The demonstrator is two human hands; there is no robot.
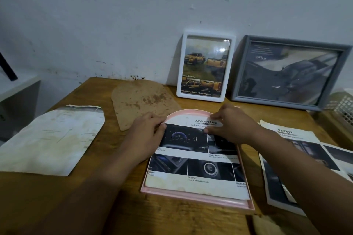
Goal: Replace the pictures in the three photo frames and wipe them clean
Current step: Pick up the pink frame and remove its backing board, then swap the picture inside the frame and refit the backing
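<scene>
A pink arch-topped photo frame (193,197) lies flat on the wooden table in front of me. A printed car-interior page headed "ADVANCED" (194,166) rests inside it. My left hand (147,129) presses on the page's upper left edge. My right hand (227,122) pinches the page near its top right. A white frame (180,74) holding a yellow truck picture leans on the wall behind. Beside it leans a grey frame (240,74) holding a dark picture.
A brown arch-shaped backing board (141,99) lies behind the pink frame. A stained old picture (51,139) lies at the left. Loose printed pages headed "SAFETY" (290,150) lie at the right. A white lattice basket (342,105) sits far right. A cloth (267,223) shows at the bottom.
</scene>
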